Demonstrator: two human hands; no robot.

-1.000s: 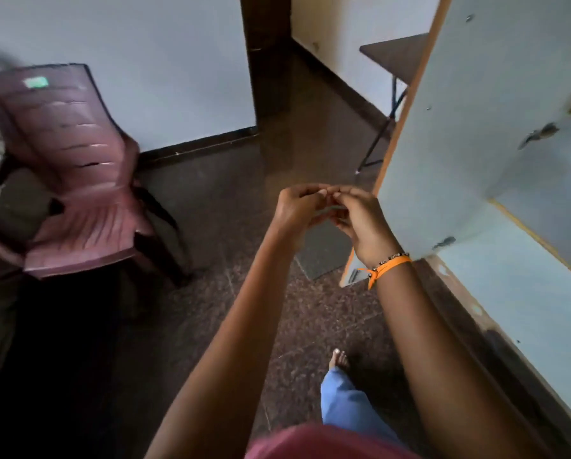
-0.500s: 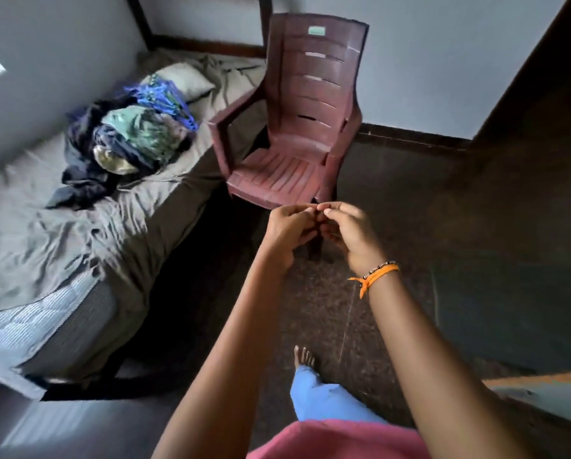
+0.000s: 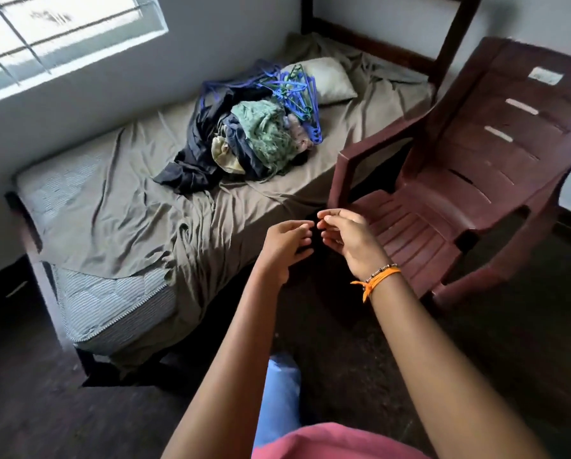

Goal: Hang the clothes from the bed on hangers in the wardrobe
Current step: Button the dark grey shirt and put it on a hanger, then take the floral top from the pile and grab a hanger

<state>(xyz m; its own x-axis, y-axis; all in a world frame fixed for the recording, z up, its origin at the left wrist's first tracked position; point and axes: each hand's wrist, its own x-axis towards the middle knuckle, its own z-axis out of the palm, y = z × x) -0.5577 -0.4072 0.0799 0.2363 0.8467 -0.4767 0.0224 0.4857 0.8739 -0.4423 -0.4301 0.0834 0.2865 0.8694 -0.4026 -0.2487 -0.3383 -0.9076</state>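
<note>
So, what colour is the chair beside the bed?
Dark maroon chair, seen in the head view.

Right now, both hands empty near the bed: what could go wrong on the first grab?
1. The hangers lie tangled in one bunch on top of the clothes pile, so pulling one probably drags others along.
2. The garments look twisted together; lifting one may pull the rest off the bed.
3. The chair stands close beside the bed, right next to the right hand, and could snag a trailing sleeve or hanger hook.
</note>
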